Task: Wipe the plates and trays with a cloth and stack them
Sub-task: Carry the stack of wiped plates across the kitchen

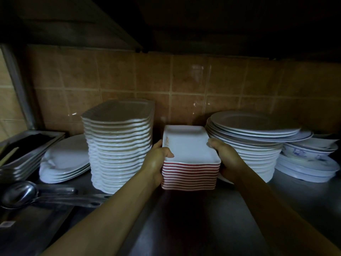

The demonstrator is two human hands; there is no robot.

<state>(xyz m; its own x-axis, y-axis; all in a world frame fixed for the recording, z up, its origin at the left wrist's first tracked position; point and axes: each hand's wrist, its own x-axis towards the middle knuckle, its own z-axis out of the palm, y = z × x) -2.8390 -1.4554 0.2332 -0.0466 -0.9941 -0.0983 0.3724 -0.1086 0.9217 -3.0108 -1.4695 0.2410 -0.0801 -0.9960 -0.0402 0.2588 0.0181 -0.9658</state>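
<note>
Hands, left [157, 159] and right [227, 159], gripping red-edged rectangular plate stack [191, 174] on steel counter [203, 218]

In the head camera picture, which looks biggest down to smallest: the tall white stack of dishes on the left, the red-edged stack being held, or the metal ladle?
1. Tall white stack, clearly the biggest.
2. Red-edged stack, gripped at its sides by the left hand and right hand.
3. Metal ladle.

The ladle lies nearer the camera, so its rank against the red-edged stack is unsure.
</note>
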